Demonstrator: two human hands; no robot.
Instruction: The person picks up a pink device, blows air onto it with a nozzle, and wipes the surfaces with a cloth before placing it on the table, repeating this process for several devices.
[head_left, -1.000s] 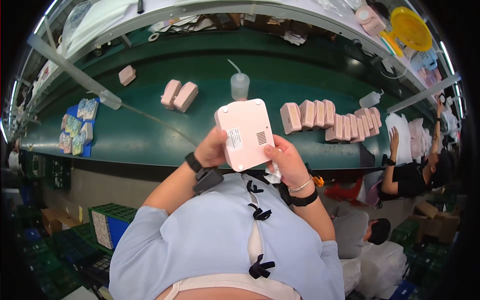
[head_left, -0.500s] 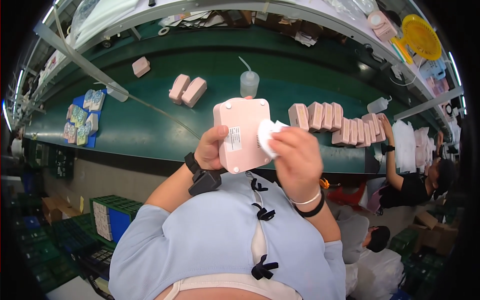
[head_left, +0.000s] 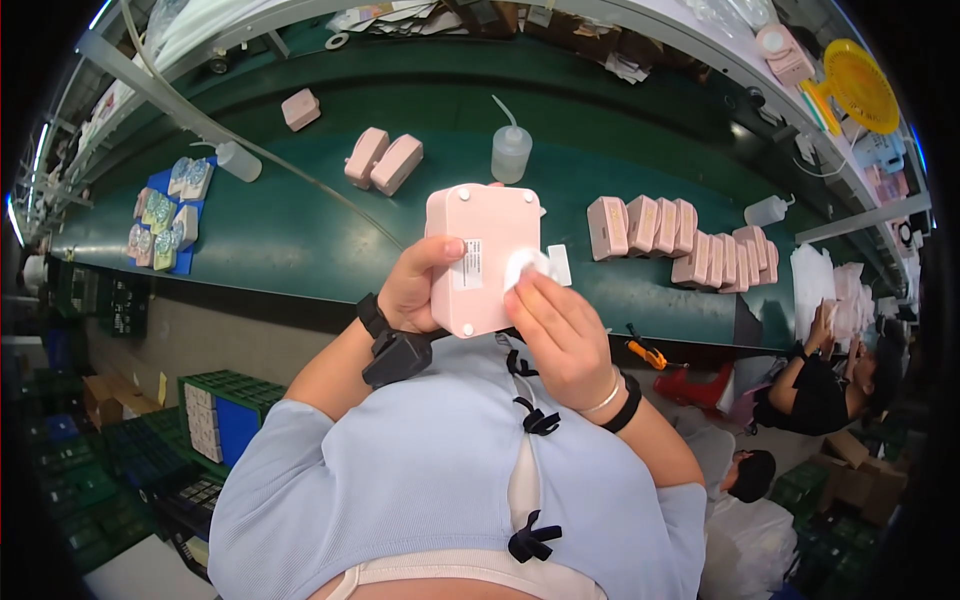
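My left hand [head_left: 412, 285] grips a pale pink plastic case [head_left: 495, 215] by its left side, with the thumb on the face toward me. That face has round white feet at the corners and a printed white label [head_left: 467, 268]. In my right hand [head_left: 562, 335] the fingertips pinch a white wiping pad [head_left: 524, 264] and press it against the right part of the case. A small white square piece [head_left: 559, 266] shows just beyond the fingers; whether it belongs to the pad I cannot tell. The far side of the case is hidden.
Behind the case a squeeze bottle [head_left: 511, 152] stands on the green bench [head_left: 300, 240]. Pink cases [head_left: 607, 228] line up at right; two more [head_left: 397, 164] stand left of the bottle. A co-worker [head_left: 815, 390] sits at far right. A thin hose [head_left: 320, 186] crosses the left side.
My right hand has moved down and left, bringing the pad flat onto the case. The co-worker's hand has left the row of pink cases for the white wrapping at right. The view has shifted slightly.
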